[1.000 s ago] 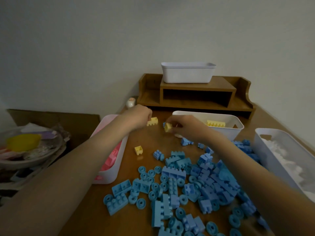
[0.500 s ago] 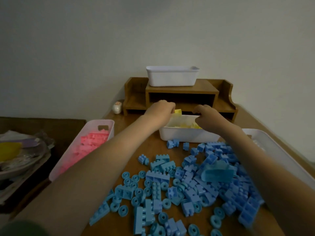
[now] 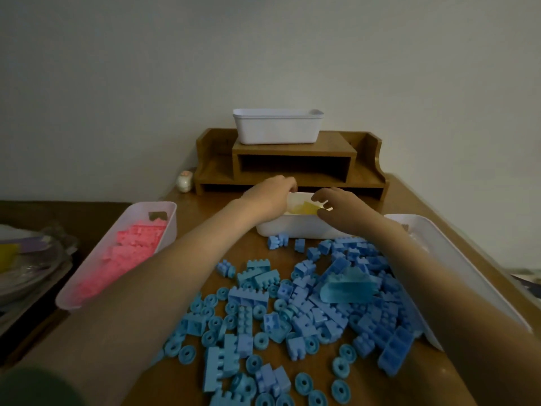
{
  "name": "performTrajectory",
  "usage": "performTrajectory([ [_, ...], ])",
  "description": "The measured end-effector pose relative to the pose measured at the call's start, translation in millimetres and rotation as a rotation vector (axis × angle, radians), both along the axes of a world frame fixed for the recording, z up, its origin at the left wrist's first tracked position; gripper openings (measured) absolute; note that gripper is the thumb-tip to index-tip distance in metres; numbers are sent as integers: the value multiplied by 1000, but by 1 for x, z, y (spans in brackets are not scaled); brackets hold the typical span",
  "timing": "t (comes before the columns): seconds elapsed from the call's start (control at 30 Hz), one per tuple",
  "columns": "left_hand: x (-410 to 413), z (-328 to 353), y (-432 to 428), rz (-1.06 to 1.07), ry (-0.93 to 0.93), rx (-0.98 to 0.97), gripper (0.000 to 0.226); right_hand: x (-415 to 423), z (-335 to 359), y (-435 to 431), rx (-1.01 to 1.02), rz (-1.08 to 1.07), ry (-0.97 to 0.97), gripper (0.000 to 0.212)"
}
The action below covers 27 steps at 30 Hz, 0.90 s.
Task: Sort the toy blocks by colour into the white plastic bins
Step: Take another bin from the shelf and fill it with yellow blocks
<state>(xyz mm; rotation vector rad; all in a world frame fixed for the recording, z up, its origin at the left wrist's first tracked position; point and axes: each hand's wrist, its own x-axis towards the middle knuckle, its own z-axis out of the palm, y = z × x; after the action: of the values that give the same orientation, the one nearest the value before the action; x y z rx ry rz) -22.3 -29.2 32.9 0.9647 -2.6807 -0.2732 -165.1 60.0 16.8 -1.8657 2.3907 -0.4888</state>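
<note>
Over the far white bin (image 3: 292,230), where yellow blocks (image 3: 306,208) lie, the right hand (image 3: 342,210) hangs loosely spread and empty; the left hand (image 3: 268,197) curls, its hold impossible to tell. Yellow drop-off appears done; next, reaching nearer into the heaped blue blocks (image 3: 307,300).

Single head cam, wide-angle: looks fwd & down, close over tabletop (image 3: 404,197); wall (image 3: 263,54) fills upper frame.

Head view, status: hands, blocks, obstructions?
Left hand curled over centre bin, grip unclear. Right hand open above its yellow blocks. Blue blocks loose on table.
</note>
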Motion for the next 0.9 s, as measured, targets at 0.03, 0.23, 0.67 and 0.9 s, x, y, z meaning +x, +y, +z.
performTrajectory([
  [0.03, 9, 0, -1, 93, -40, -36, 35, 5, -1, 1, -52, 21, 1, 35],
  [0.23, 68, -4, 0, 351, -571, 23, 29, 49, -2, 3, -68, 225, -4, 31],
  [0.67, 112, -15, 10, 319, -977, -9, 45, 100, -8, -9, 169, 407, 15, 27],
  [0.9, 109, 2, 14, 260, -487, -40, 28, 103, -7, -12, 70, 359, -82, 29],
])
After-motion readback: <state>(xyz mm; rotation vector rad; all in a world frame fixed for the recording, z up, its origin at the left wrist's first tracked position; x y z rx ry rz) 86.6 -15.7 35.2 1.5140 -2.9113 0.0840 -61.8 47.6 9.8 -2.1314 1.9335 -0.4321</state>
